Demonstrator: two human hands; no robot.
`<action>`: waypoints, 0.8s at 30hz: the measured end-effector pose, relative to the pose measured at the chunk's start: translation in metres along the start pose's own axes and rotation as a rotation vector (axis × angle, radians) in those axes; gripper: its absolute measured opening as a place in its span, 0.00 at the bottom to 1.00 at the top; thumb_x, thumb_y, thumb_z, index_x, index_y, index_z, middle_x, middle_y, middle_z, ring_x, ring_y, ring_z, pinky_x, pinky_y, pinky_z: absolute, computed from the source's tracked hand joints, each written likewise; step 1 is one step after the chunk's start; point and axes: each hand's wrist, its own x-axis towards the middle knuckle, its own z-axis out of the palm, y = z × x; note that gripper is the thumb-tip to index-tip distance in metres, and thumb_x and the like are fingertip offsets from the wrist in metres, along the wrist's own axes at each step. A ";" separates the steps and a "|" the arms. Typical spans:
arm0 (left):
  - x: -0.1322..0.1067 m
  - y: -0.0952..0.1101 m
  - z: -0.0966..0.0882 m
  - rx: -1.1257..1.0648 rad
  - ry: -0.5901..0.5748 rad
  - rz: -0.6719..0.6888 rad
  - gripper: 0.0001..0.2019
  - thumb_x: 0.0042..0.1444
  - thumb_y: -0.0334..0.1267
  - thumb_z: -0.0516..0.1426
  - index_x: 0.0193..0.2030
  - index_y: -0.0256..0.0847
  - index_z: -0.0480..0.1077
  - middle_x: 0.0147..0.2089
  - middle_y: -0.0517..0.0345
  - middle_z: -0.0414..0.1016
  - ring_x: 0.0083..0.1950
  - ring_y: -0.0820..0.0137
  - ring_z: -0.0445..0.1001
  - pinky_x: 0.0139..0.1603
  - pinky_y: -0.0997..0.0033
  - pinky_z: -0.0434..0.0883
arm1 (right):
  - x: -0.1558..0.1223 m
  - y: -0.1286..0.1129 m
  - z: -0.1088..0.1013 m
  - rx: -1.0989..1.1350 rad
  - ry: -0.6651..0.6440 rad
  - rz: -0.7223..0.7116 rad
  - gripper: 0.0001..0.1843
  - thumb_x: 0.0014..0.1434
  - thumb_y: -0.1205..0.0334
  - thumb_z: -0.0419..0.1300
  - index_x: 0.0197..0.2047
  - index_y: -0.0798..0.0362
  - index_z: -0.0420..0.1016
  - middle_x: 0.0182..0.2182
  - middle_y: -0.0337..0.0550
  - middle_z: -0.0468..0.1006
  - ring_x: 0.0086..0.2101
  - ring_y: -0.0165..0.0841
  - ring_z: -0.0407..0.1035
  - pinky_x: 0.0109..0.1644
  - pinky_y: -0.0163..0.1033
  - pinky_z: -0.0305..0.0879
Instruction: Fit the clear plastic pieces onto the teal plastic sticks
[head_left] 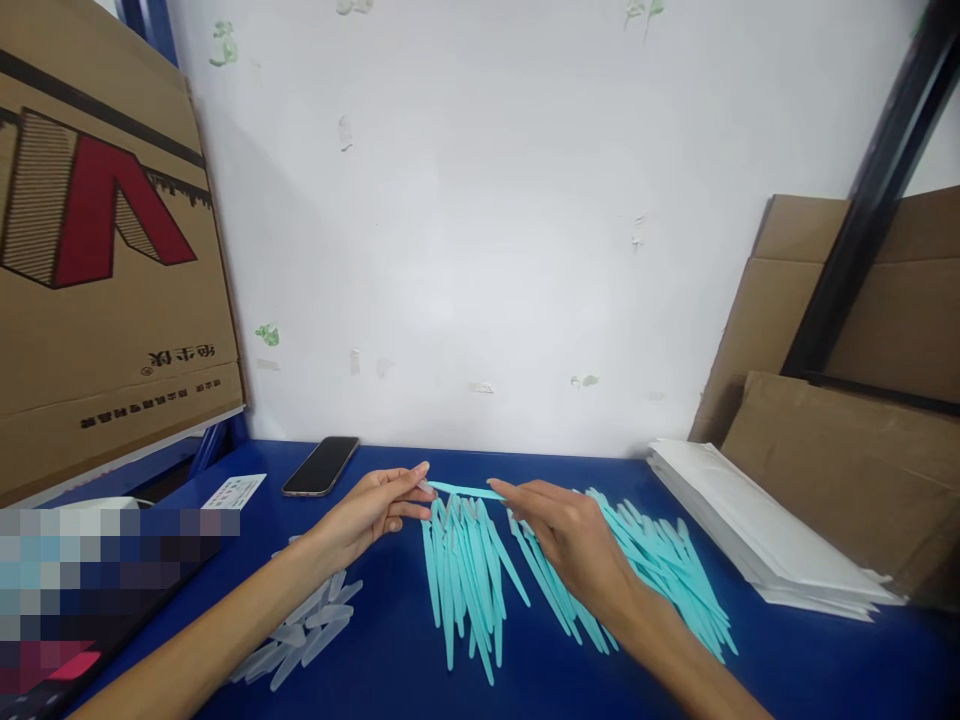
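My left hand (379,510) and my right hand (566,535) hold one thin turquoise plastic stick (465,490) level between them, each pinching an end with its fingertips. Under the stick, on the blue table (525,670), lies a fanned pile of turquoise sticks (465,575). A second, wider spread of turquoise sticks (660,570) lies under and to the right of my right hand. Beneath my left forearm sits a heap of clear plastic caps (307,630).
A black phone (321,466) and a small white card (234,490) lie at the back left. A stack of white sleeves (757,540) is at the right. Cardboard boxes (97,250) stand left, cardboard sheets (847,470) right, and a white wall lies behind.
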 end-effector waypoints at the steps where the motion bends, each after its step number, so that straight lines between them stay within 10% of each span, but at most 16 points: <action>1: 0.001 -0.001 -0.001 -0.016 0.000 0.004 0.20 0.52 0.54 0.65 0.37 0.37 0.72 0.44 0.49 0.81 0.36 0.70 0.80 0.21 0.79 0.59 | 0.000 0.000 0.000 0.005 0.006 0.014 0.26 0.67 0.72 0.48 0.64 0.43 0.67 0.40 0.43 0.82 0.36 0.31 0.76 0.37 0.36 0.72; 24: -0.004 0.000 0.008 -0.177 0.049 0.024 0.19 0.56 0.52 0.64 0.42 0.39 0.67 0.47 0.49 0.80 0.31 0.78 0.78 0.21 0.83 0.63 | -0.001 0.000 0.004 0.011 -0.013 0.055 0.26 0.67 0.71 0.50 0.65 0.43 0.67 0.42 0.42 0.83 0.38 0.32 0.77 0.38 0.35 0.72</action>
